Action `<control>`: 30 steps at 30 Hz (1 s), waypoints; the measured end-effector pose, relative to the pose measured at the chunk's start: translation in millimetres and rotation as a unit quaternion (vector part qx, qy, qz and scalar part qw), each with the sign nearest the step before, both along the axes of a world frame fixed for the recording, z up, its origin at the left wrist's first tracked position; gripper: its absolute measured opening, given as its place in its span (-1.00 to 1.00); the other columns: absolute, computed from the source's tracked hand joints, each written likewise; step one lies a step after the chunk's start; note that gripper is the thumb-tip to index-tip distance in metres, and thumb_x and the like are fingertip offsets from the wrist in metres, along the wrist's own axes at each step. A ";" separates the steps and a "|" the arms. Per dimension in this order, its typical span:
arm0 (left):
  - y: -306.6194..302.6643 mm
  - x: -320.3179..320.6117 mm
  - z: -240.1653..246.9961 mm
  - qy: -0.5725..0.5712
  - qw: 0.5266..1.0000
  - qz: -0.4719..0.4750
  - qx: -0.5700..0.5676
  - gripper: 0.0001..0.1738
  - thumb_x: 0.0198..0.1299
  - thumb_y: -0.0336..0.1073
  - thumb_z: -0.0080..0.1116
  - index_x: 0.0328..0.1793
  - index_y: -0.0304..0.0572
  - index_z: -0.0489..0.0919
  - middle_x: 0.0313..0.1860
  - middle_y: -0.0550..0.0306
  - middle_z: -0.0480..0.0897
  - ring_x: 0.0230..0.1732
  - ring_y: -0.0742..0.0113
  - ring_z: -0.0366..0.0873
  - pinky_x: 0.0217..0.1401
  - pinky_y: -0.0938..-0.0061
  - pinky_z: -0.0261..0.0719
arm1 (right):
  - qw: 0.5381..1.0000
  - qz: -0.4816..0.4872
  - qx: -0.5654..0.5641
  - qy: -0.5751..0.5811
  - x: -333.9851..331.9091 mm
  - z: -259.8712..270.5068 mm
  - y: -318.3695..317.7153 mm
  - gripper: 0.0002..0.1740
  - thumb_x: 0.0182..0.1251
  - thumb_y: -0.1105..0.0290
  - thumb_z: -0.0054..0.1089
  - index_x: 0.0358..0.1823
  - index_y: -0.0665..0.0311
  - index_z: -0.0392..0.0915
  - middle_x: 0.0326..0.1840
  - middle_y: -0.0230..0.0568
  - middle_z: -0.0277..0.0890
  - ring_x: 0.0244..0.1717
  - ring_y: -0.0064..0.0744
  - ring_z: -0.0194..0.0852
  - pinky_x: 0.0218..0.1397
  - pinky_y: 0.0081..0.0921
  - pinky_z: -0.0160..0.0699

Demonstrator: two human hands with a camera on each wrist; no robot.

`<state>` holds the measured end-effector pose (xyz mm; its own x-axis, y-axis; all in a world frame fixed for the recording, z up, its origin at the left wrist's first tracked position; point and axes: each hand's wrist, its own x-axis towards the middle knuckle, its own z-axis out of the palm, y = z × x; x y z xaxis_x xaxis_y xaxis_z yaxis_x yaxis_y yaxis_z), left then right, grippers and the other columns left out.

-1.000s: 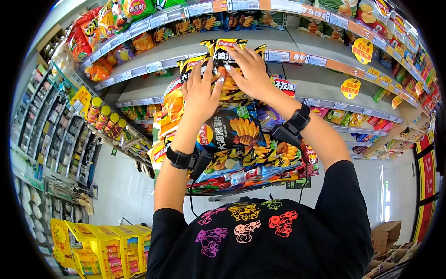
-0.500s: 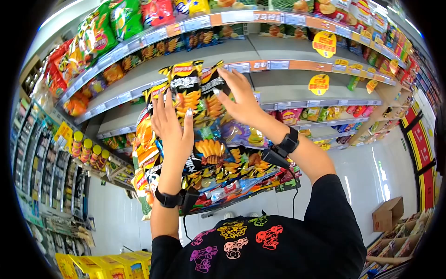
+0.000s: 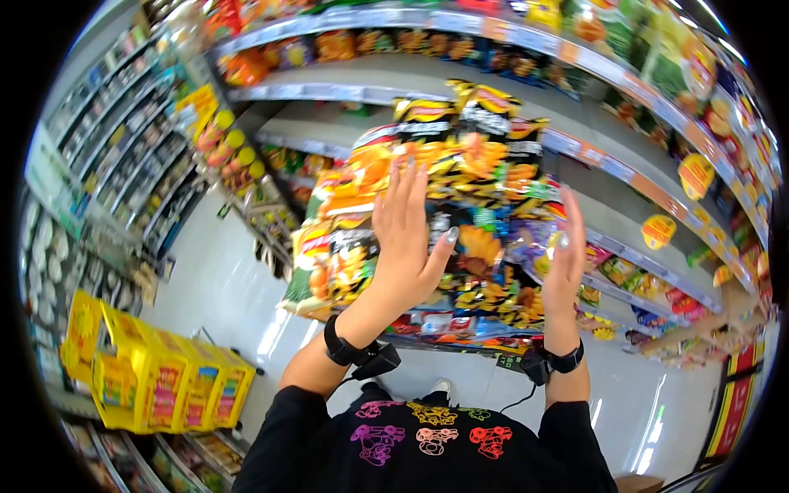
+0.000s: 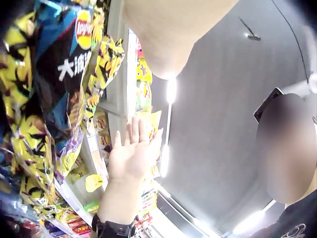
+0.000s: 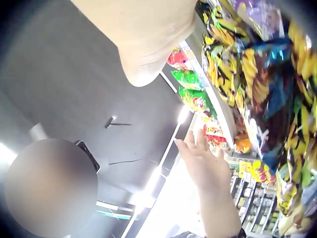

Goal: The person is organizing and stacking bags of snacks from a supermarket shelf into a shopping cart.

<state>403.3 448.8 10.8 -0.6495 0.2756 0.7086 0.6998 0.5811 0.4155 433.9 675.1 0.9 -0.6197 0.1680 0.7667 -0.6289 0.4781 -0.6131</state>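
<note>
A pile of chip bags fills the middle of the head view. Over its left part my left hand (image 3: 407, 234) is stretched out, fingers straight and held together, thumb apart. At the right side, my right hand (image 3: 563, 263) stands edge-on with straight fingers, alongside a purple bag (image 3: 526, 246). Between the hands lies a blue-and-black Lay's bag (image 3: 477, 242), also large in the left wrist view. Black-and-yellow chip bags (image 3: 485, 123) form the far end of the pile, beyond my fingertips. Orange bags (image 3: 370, 168) lie on its left. Neither hand grips a bag.
Curved store shelves (image 3: 526, 90) with price strips and snack bags run behind the pile. A yellow display stand (image 3: 164, 366) is at the lower left. Canisters with yellow lids (image 3: 234, 140) hang at the left, and shiny floor (image 3: 246, 304) shows around.
Both hands have come back from the far black-and-yellow bags toward my body and spread apart. My right hand has turned edge-on. The head view has swung, shifting the pile rightward.
</note>
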 end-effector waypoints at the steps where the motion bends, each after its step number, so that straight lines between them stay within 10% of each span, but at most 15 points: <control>1: -17.1 2.9 0.2 -0.003 1.000 0.005 0.007 -0.23 0.29 -0.03 -0.15 0.49 -0.32 -0.05 0.50 -0.21 -0.03 0.54 -0.17 -0.26 0.43 -0.09 -0.34 | 1.000 0.007 -0.001 0.016 0.0 -0.7 -14.9 -0.34 0.42 0.03 -0.21 0.34 0.43 0.18 0.40 -0.02 0.17 0.46 -0.17 -0.01 0.47 -0.27 -0.15; 16: -423.9 3.2 -39.5 -0.078 0.975 0.176 0.113 -0.32 0.23 -0.29 -0.19 0.46 -0.39 0.00 0.46 -0.21 0.06 0.52 -0.14 -0.16 0.50 0.16 -0.25 | 0.980 0.159 -0.102 -0.054 -17.8 -41.3 -357.5 -0.31 0.43 0.06 -0.24 0.34 0.55 0.09 0.37 0.14 0.15 0.43 -0.09 0.06 0.46 -0.24 -0.08; 20: -468.0 -21.7 -48.1 -0.117 0.973 0.154 0.128 -0.34 0.23 -0.35 -0.23 0.46 -0.38 -0.01 0.47 -0.19 0.05 0.52 -0.12 -0.18 0.51 0.16 -0.25 | 0.948 0.234 -0.178 -0.126 -37.3 -54.7 -393.5 -0.29 0.43 0.05 -0.23 0.36 0.53 0.06 0.36 0.12 0.18 0.40 -0.12 0.14 0.45 -0.26 0.00; 23: -477.4 -75.2 -56.9 -0.170 0.972 0.081 0.139 -0.34 0.27 -0.34 -0.18 0.47 -0.37 -0.02 0.48 -0.18 0.03 0.52 -0.12 -0.19 0.51 0.17 -0.26 | 0.809 0.362 -0.385 -0.259 -66.4 -58.0 -412.4 -0.33 0.46 0.04 -0.34 0.33 0.49 0.13 0.33 0.12 0.22 0.35 -0.10 0.22 0.41 -0.27 0.13; 30: -477.3 -169.3 -24.2 -0.180 0.967 -0.127 0.128 -0.34 0.30 -0.34 -0.21 0.49 -0.35 -0.07 0.49 -0.16 -0.02 0.50 -0.02 -0.10 0.48 0.23 -0.12 | 0.791 0.314 -0.451 -0.269 -104.9 -57.0 -436.1 -0.40 0.49 0.10 -0.38 0.30 0.48 0.18 0.28 0.15 0.29 0.29 -0.12 0.29 0.38 -0.28 0.20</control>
<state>234.0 -28.6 -13.4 -0.8012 0.3029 0.5161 0.5900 0.2554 0.7660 329.0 239.0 -56.1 -0.9939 0.0266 0.1073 -0.1011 -0.6101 -0.7858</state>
